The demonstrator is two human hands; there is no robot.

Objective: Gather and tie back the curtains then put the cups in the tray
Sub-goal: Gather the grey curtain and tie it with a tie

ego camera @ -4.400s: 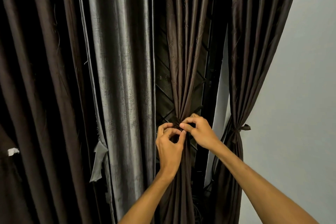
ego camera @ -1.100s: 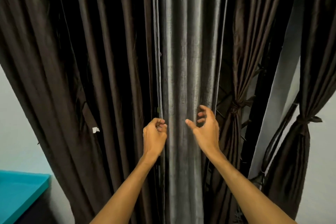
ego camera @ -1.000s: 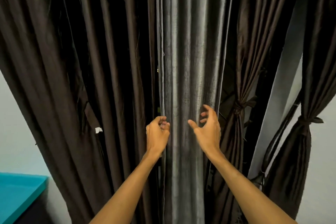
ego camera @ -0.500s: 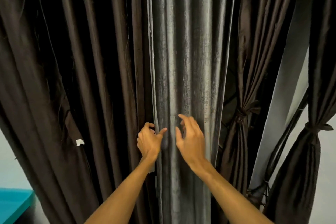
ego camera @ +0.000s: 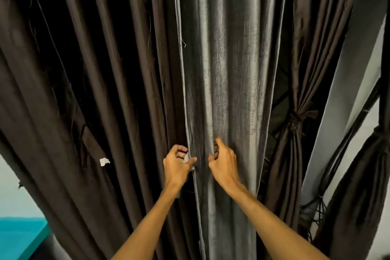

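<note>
A shiny grey curtain panel [ego camera: 228,74] hangs straight down the middle. My left hand [ego camera: 176,165] pinches its left hemmed edge between thumb and curled fingers. My right hand [ego camera: 223,163] grips a fold of the same panel just to the right, fingers curled into the cloth. Loose dark brown curtain [ego camera: 88,91] hangs on the left. On the right, a brown curtain [ego camera: 289,154] is bunched and knotted by its tie [ego camera: 297,117]. A second tied brown curtain [ego camera: 367,175] hangs at the far right. No cups or tray are visible.
A teal surface [ego camera: 19,236] shows at the bottom left corner. Pale wall [ego camera: 8,192] lies behind the left curtain and a grey wall strip [ego camera: 346,112] between the two tied curtains. A small white tag [ego camera: 104,161] hangs on the left curtain.
I turned left from the knotted brown curtain to the grey panel. Both hands closed in on it: the left now pinches its edge, the right went from spread fingers to gripping a fold.
</note>
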